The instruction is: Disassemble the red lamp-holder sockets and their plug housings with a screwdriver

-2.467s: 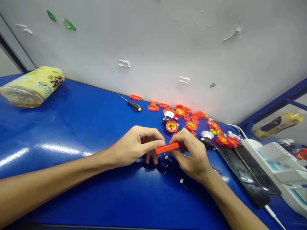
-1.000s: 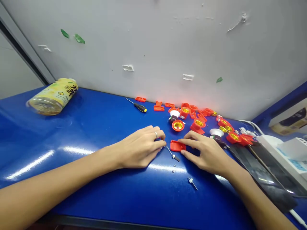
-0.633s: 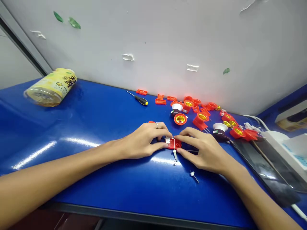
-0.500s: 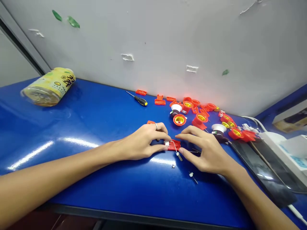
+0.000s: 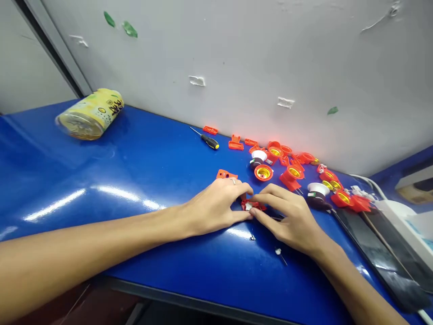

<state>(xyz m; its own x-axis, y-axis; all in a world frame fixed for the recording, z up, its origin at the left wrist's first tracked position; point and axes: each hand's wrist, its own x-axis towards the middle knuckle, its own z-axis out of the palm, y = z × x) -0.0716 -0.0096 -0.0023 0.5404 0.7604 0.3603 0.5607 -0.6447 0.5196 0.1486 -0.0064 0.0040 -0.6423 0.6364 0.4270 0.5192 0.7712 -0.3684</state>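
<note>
My left hand (image 5: 221, 203) is closed, its thumb and fingers at the left end of a small red plastic housing (image 5: 260, 206) on the table. From the right, my right hand (image 5: 291, 216) pinches at a small white part (image 5: 248, 206) in the housing. The fingers partly cover both pieces, and the part's white wire is hidden. Behind my left hand lies a flat red plate with holes (image 5: 226, 174). In front of my hands are a tiny metal piece (image 5: 252, 238) and a white piece with a metal pin (image 5: 278, 252).
A screwdriver (image 5: 210, 141) lies toward the wall. Several red lamp sockets (image 5: 263, 172) and red plastic parts are heaped at the back right, beside a dark phone-like slab (image 5: 382, 253) and a white power strip (image 5: 402, 225). A yellow-labelled bottle (image 5: 93, 113) lies at far left.
My right hand has closed in from beside the housing onto the white part. The white wire and metal pin that stuck out in front no longer show. The view has shifted slightly.
</note>
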